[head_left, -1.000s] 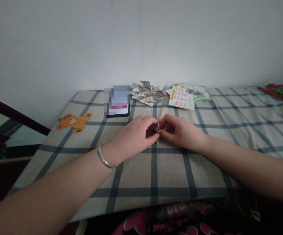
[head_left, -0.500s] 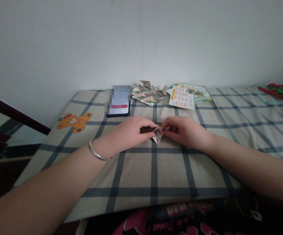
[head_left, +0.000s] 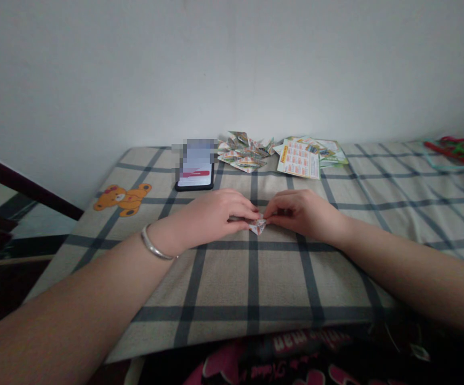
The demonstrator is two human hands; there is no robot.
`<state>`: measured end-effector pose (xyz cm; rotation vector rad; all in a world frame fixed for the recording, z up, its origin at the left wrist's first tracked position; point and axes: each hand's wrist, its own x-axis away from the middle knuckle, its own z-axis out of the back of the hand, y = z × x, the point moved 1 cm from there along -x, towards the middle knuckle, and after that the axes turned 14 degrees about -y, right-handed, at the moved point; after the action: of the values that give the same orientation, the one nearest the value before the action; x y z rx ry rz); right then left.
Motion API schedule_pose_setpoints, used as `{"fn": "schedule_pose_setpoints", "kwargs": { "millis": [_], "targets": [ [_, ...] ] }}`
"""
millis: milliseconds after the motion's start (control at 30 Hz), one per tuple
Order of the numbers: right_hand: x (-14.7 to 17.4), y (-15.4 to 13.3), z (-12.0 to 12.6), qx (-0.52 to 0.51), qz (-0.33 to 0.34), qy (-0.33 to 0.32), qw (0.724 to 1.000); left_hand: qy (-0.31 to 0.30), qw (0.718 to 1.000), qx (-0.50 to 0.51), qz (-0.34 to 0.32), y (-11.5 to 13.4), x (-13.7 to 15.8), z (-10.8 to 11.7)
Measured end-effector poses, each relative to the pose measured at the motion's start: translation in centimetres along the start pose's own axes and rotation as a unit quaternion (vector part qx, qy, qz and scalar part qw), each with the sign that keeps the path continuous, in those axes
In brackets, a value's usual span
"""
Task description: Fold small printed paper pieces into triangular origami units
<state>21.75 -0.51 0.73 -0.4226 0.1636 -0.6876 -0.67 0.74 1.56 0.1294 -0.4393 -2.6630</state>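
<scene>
A small folded piece of printed paper (head_left: 258,226) lies low over the checked tablecloth, between my two hands. My left hand (head_left: 223,211) pinches its left side with thumb and fingers; a silver bracelet circles that wrist. On the paper's right side, the fingertips of my right hand (head_left: 302,214) are closed. Much of the paper is covered by the fingers. Beyond the hands sits a pile of folded paper pieces (head_left: 243,155) in the same kind of print. To its right is a stack of flat printed sheets (head_left: 299,160).
A phone (head_left: 195,168) with a lit screen lies left of the folded pile. An orange bear figure (head_left: 124,199) is on the cloth (head_left: 224,283) at the left. Red and green strips (head_left: 458,152) lie at the far right. The wall (head_left: 232,69) borders the table's back.
The folded paper stood more open and taller between my fingers; now it is flatter and lower. My left fingers have come down onto it.
</scene>
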Motion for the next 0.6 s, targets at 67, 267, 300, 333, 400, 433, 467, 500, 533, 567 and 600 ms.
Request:
{"fn": "schedule_pose_setpoints", "kwargs": {
  "millis": [67,267,300,333,400,433,467,500,533,567,600],
  "targets": [
    [-0.02,0.07,-0.04,-0.006,0.004,-0.005,1.0,-0.006,1.0,-0.016,0.002,0.24,0.05,0.1],
    [-0.13,0.06,-0.1,-0.017,0.007,-0.007,1.0,-0.015,0.997,-0.082,-0.007,0.67,0.13,0.05],
    [-0.16,0.01,-0.07,-0.019,0.004,-0.01,1.0,-0.016,0.996,-0.091,-0.007,0.69,0.17,0.03],
    [-0.19,-0.06,-0.04,-0.021,0.002,-0.014,1.0,-0.016,0.995,-0.1,-0.004,0.71,0.21,0.02],
    [-0.24,-0.19,0.03,-0.025,-0.003,-0.019,0.999,-0.02,0.994,-0.111,0.002,0.73,0.29,0.01],
    [-0.26,-0.26,0.05,-0.027,-0.004,-0.02,0.999,-0.023,0.993,-0.113,0.003,0.74,0.31,0.02],
    [-0.27,-0.33,0.05,-0.028,-0.005,-0.019,0.999,-0.025,0.993,-0.112,0.002,0.74,0.32,0.04],
    [-0.29,-0.4,0.04,-0.027,-0.008,-0.018,0.999,-0.026,0.994,-0.108,0.001,0.74,0.3,0.06],
    [-0.3,-0.46,0.02,-0.026,-0.012,-0.015,0.999,-0.025,0.995,-0.1,0.0,0.72,0.27,0.07],
    [-0.32,-0.53,-0.02,-0.024,-0.018,-0.013,0.999,-0.025,0.996,-0.09,-0.001,0.7,0.22,0.08],
    [-0.34,-0.59,-0.07,-0.023,-0.025,-0.012,0.999,-0.024,0.997,-0.079,0.0,0.66,0.16,0.08]
  ]
}}
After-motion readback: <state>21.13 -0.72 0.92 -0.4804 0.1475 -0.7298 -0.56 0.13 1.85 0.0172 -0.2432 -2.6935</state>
